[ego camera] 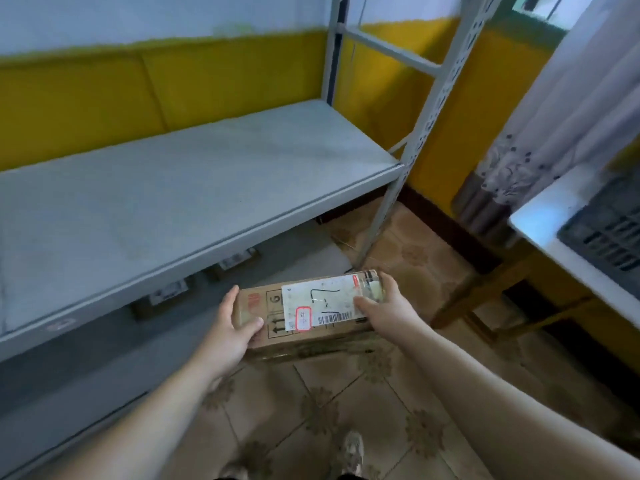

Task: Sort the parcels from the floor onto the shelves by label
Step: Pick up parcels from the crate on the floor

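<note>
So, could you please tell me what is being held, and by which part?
A cardboard parcel, held at its two short ends: the left hand grips the left end, thumb on top, and the right hand grips the right end.

Soft, cool daylight comes from the upper right, near the pale patterned curtain (554, 126), and evenly lights the grey metal shelf board (173, 202). Deep shadow lies beneath the board. Wide-angle distortion bends the edges, and the right side is smeared with blur.

Bare forearms (149, 414), pale mottled shoe (353, 453) (blurred, grey-flecked)
</note>
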